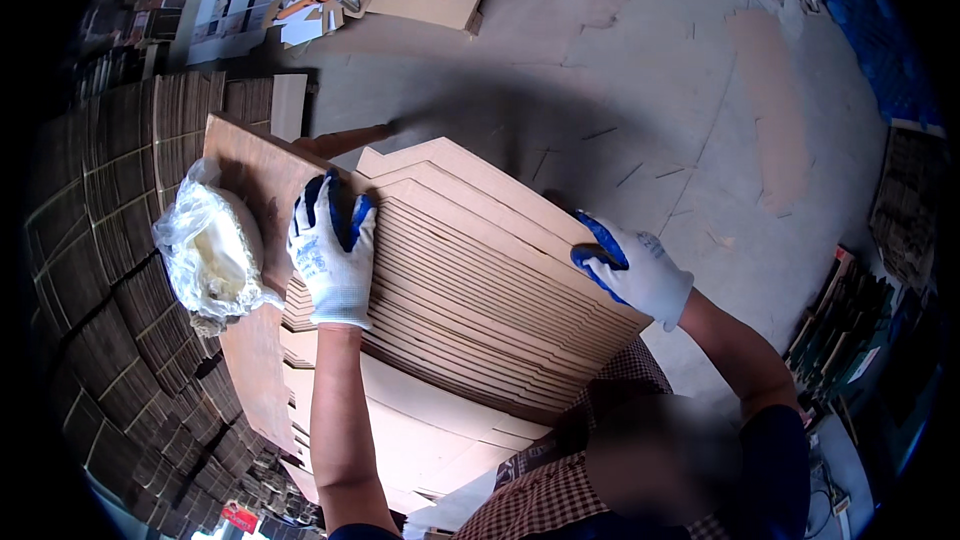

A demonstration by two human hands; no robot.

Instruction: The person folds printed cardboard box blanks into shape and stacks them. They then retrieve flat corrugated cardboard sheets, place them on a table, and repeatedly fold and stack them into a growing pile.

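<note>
Grey floor under patchy light

In front of you lies a thick batch of flat, light-brown cardboard sheets. The sheets overlap in a stepped fan, each exposing a narrow strip with a darker edge line. Their long edges slope down from upper left to lower right. Observe the angled cutouts at the left ends and the broader face exposed at the far edge. Nearer you, below the fan, broader cardboard panels lie flat.
</note>
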